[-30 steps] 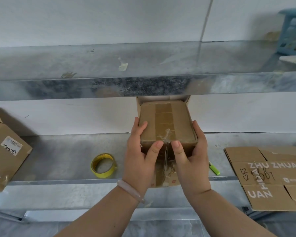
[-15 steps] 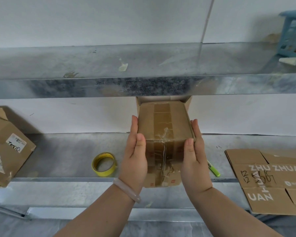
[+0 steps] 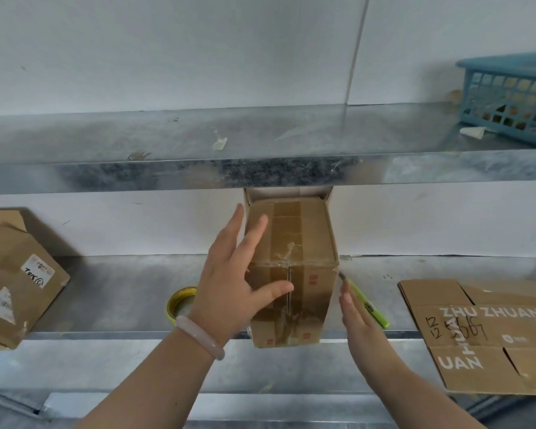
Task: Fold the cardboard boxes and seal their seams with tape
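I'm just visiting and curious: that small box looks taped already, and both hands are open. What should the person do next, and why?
Probably reach the right hand to the flattened cardboard on the right and start folding it. The small box already carries tape over its top and front seam, the left hand is open too, gripping nothing.

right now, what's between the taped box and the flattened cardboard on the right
Head view: a green marker lies on the metal shelf between the taped box and the flattened cardboard, with the right hand beside it.
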Demonstrator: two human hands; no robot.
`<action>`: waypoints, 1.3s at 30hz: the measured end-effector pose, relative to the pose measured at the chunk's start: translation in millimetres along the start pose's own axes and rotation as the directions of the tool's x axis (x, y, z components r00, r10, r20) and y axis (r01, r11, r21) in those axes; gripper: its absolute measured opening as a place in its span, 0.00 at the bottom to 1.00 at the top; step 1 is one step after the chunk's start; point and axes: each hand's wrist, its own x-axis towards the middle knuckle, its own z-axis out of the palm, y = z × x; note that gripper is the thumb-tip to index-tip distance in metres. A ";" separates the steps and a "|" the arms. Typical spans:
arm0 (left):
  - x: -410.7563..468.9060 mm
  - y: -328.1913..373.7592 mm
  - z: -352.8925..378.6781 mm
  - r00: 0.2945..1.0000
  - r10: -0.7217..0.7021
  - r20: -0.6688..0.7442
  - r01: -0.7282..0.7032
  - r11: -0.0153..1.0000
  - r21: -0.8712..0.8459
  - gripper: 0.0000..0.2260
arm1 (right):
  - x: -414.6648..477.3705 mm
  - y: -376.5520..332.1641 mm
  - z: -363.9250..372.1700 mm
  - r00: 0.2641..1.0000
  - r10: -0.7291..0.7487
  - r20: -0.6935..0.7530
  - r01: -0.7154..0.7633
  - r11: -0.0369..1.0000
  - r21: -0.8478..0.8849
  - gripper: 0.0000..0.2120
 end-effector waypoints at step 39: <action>-39.2 -54.8 12.7 0.737 -0.587 0.334 0.676 0.641 -0.364 0.16 | 27.5 -24.2 -42.0 0.962 -0.070 -0.265 -0.036 0.926 -0.376 0.32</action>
